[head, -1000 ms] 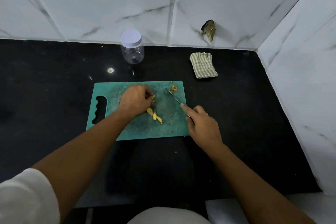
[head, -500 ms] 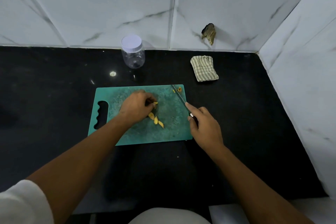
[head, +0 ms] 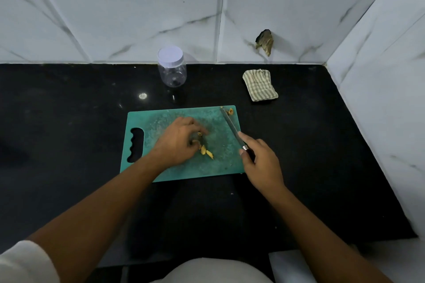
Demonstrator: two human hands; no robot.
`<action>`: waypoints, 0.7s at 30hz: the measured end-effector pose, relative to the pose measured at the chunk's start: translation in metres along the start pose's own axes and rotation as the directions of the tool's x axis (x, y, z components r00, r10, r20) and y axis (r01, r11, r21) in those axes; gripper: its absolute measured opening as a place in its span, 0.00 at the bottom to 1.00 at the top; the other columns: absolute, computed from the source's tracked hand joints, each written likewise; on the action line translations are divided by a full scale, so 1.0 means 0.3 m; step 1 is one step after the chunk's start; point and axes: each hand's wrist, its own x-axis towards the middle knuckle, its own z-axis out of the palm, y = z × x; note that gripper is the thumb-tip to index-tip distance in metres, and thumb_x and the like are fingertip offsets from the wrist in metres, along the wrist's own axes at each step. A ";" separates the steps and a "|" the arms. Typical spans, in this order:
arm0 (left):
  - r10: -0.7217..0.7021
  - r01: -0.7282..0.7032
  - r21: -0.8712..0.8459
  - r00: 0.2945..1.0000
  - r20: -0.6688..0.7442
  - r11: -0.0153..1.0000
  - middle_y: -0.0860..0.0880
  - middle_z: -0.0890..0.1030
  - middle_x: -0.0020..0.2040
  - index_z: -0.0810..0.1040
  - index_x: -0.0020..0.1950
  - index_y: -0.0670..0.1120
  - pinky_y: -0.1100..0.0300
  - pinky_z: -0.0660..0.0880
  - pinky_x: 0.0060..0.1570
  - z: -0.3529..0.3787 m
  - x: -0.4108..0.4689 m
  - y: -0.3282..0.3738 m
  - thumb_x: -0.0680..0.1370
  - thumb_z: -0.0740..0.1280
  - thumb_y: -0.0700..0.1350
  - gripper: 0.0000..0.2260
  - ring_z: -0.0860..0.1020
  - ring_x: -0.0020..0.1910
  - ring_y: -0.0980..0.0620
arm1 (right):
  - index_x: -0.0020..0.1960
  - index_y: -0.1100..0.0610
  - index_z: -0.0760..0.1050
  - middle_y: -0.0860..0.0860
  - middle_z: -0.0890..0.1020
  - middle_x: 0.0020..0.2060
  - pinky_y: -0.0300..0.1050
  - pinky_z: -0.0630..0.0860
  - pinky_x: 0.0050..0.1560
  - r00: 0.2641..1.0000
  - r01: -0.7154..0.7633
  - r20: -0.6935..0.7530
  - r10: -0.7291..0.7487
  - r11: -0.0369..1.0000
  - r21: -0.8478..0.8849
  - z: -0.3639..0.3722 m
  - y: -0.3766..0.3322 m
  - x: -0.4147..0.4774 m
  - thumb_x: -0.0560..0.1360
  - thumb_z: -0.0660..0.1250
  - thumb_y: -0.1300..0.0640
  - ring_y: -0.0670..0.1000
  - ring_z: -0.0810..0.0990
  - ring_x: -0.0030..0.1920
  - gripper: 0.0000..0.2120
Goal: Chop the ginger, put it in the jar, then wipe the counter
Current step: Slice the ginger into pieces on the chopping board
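From the head camera we look down on a black counter (head: 69, 110) where a teal cutting board (head: 161, 173) lies under both hands. Our left hand (head: 178, 142) sits over the middle of the board, its fingers curled down around a piece of ginger (head: 199, 134). The fingertips are blurred, so we judge it a pinch rather than see it plainly. Just below and to the right of those fingertips lie a few pale yellow ginger slices (head: 207, 153), thin and uneven, touching one another on the worn surface.

Our right hand (head: 262, 163) is at the board's right edge and grips a knife (head: 230, 124) by its dark handle, with the forefinger stretched along the back of the blade. The blade runs away from this hand towards the board's far right corner, where a small brownish scrap (head: 230, 111) lies just beside its tip. The two hands are apart, with the slices between them.

Beyond the left hand, off the board, a clear jar (head: 172, 71) stands upright with its white lid on and nothing visible inside it. Beyond the right hand a folded striped cloth (head: 259, 85) lies on the counter near the wall.
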 end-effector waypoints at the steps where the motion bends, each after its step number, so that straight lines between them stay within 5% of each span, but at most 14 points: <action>1: 0.045 -0.046 0.034 0.999 0.025 0.998 0.57 0.75 0.57 0.81 0.63 0.56 0.52 0.72 0.62 0.005 -0.009 0.009 0.75 0.72 0.46 0.17 0.72 0.60 0.52 | 0.76 0.41 0.70 0.42 0.75 0.47 0.33 0.69 0.41 1.000 -0.008 -0.008 0.008 1.000 0.024 0.004 -0.002 -0.012 0.82 0.66 0.56 0.40 0.76 0.46 0.24; 6: 0.079 -0.105 0.185 0.986 0.144 0.977 0.54 0.75 0.62 0.80 0.62 0.59 0.48 0.67 0.65 0.021 -0.026 0.024 0.75 0.73 0.55 0.15 0.70 0.65 0.50 | 0.75 0.42 0.72 0.43 0.77 0.47 0.37 0.73 0.43 0.997 -0.049 -0.055 0.053 0.995 0.083 0.026 -0.047 -0.087 0.82 0.67 0.57 0.43 0.77 0.44 0.24; 16: -0.009 0.006 0.257 1.000 0.008 0.966 0.51 0.79 0.59 0.82 0.62 0.58 0.45 0.68 0.63 -0.018 -0.006 -0.069 0.78 0.71 0.53 0.12 0.72 0.63 0.46 | 0.73 0.43 0.74 0.41 0.79 0.50 0.38 0.75 0.51 0.983 -0.114 -0.126 0.130 0.986 0.125 0.107 -0.106 -0.249 0.81 0.69 0.58 0.41 0.79 0.50 0.23; 21: 0.113 -0.136 0.251 0.988 0.102 0.958 0.51 0.76 0.64 0.77 0.69 0.56 0.47 0.68 0.65 -0.011 -0.006 -0.015 0.78 0.69 0.58 0.20 0.70 0.66 0.47 | 0.71 0.40 0.76 0.39 0.80 0.48 0.56 0.82 0.53 0.960 -0.180 -0.163 0.227 0.948 0.260 0.147 -0.111 -0.265 0.80 0.69 0.56 0.46 0.82 0.49 0.21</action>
